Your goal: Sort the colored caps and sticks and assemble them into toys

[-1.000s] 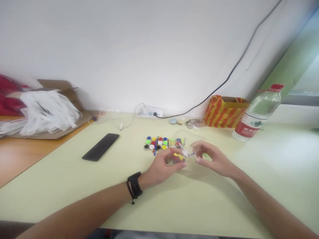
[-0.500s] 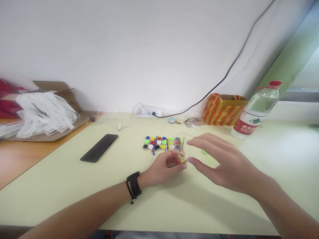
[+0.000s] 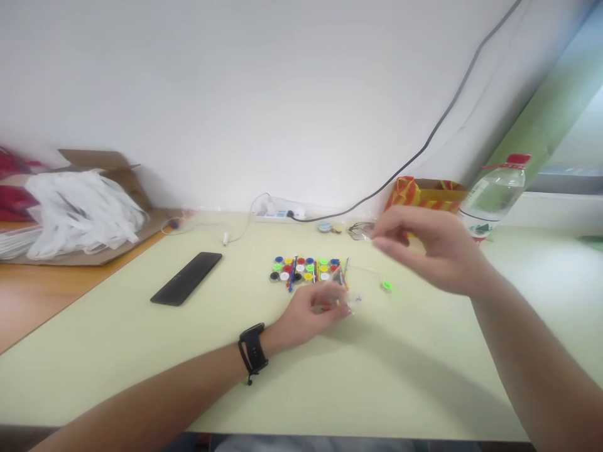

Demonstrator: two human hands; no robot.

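My left hand [image 3: 313, 314], with a black watch [image 3: 254, 349] on its wrist, is closed around something small and partly clear, with bits of yellow and red; its shape is blurred. My right hand [image 3: 424, 248] is raised to the right, thumb and fingertips pinched together; a faint thin line seems to run from near it toward the left hand, but what it grips is too small to make out. Just beyond my left hand lie rows of coloured round discs [image 3: 300, 269] with thin coloured sticks [image 3: 293, 274] between them. A single green disc [image 3: 387, 287] lies to their right.
A black flat slab [image 3: 186, 279] lies at the left. Behind are a power strip [image 3: 280, 213], a striped bag [image 3: 412, 193] and a large bottle [image 3: 497, 191], partly behind my right hand. A cardboard box [image 3: 101, 160] with white strips [image 3: 85, 213] stands at the far left.
My right hand has moved up and away from my left hand, and its spread fingers have come together. Less yellow and red shows at my left hand, which has hardly moved.
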